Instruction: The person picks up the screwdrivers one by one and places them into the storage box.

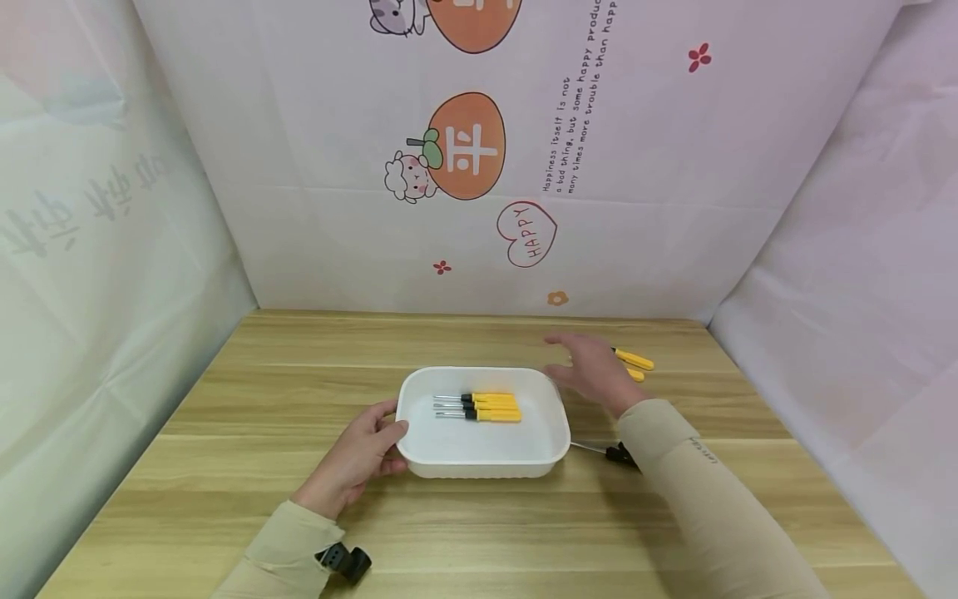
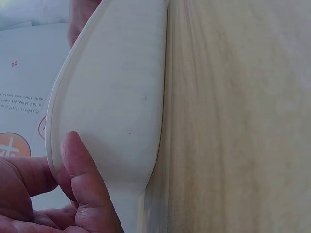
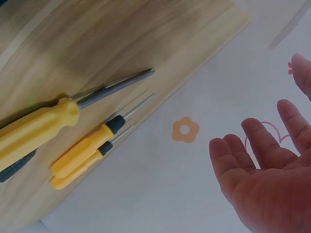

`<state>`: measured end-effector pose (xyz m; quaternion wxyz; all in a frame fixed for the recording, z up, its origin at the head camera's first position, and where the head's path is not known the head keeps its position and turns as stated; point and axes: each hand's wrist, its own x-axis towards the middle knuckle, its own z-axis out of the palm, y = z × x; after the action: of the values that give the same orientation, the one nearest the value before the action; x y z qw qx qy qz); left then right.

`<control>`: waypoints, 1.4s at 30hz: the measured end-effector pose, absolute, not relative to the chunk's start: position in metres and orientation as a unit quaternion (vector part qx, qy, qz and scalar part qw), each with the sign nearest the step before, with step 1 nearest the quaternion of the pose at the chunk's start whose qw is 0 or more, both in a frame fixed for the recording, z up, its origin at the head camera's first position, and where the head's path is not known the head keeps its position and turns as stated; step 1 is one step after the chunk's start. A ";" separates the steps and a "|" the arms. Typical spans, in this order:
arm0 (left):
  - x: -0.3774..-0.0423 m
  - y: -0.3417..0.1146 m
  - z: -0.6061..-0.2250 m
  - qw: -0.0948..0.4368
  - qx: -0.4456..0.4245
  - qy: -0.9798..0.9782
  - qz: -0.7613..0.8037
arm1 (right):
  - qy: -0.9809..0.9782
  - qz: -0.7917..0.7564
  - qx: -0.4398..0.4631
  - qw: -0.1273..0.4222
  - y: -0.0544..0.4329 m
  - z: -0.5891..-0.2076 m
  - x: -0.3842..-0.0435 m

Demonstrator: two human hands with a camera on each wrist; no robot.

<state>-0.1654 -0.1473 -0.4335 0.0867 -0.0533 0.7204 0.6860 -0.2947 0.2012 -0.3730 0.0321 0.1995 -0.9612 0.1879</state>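
A white plastic tray [image 1: 486,445] stands on the wooden table, with several small yellow-handled screwdrivers [image 1: 497,407] lying side by side in it. My left hand [image 1: 367,452] grips the tray's left rim, thumb over the edge; the left wrist view shows the tray's outer wall [image 2: 116,97] between hand and tabletop. At the tray's far right corner hovers my right hand [image 1: 591,370], fingers spread, holding nothing. Right of it lie two small screwdrivers [image 3: 82,150], partly hidden behind the hand in the head view. A larger yellow-handled screwdriver [image 3: 39,128] lies beside them.
Near the right sleeve, a dark-handled tool [image 1: 618,454] with a metal shaft lies on the table [image 1: 479,532], partly covered by the forearm. Printed white sheets [image 1: 636,208] rise behind the table and on both sides.
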 end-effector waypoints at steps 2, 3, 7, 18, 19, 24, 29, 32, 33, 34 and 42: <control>-0.166 -0.147 -0.433 0.087 -0.054 0.721 0.685 | -0.962 0.185 0.199 0.033 0.205 -0.374 -0.296; -0.166 -0.147 -0.433 0.087 -0.056 0.721 0.685 | -0.962 0.181 0.199 0.034 0.207 -0.374 -0.297; -0.166 -0.147 -0.432 0.087 -0.060 0.721 0.685 | -0.966 0.168 0.195 0.035 0.216 -0.377 -0.301; -0.165 -0.146 -0.432 0.085 -0.054 0.724 0.682 | -0.973 0.144 0.179 0.033 0.236 -0.383 -0.309; -0.165 -0.146 -0.432 0.085 -0.056 0.724 0.682 | -0.973 0.146 0.177 0.033 0.238 -0.384 -0.308; -0.165 -0.146 -0.432 0.086 -0.056 0.725 0.681 | -0.974 0.146 0.170 0.027 0.245 -0.384 -0.309; -0.164 -0.147 -0.432 0.086 -0.056 0.725 0.681 | -0.978 0.140 0.155 0.013 0.252 -0.386 -0.313; -0.165 -0.146 -0.432 0.087 -0.058 0.724 0.682 | -0.979 0.137 0.152 0.015 0.256 -0.389 -0.315; -0.165 -0.146 -0.432 0.087 -0.058 0.724 0.682 | -0.979 0.137 0.151 0.016 0.258 -0.390 -0.316; -0.165 -0.146 -0.431 0.087 -0.059 0.724 0.682 | -0.979 0.136 0.151 0.018 0.260 -0.392 -0.317; -0.165 -0.146 -0.432 0.087 -0.059 0.724 0.682 | -0.981 0.140 0.134 0.006 0.271 -0.396 -0.319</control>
<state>-0.1651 -0.1462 -0.4316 0.0867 -0.0593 0.7236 0.6822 -0.3195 0.2709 -0.3963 0.0065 0.1336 -0.9811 0.1397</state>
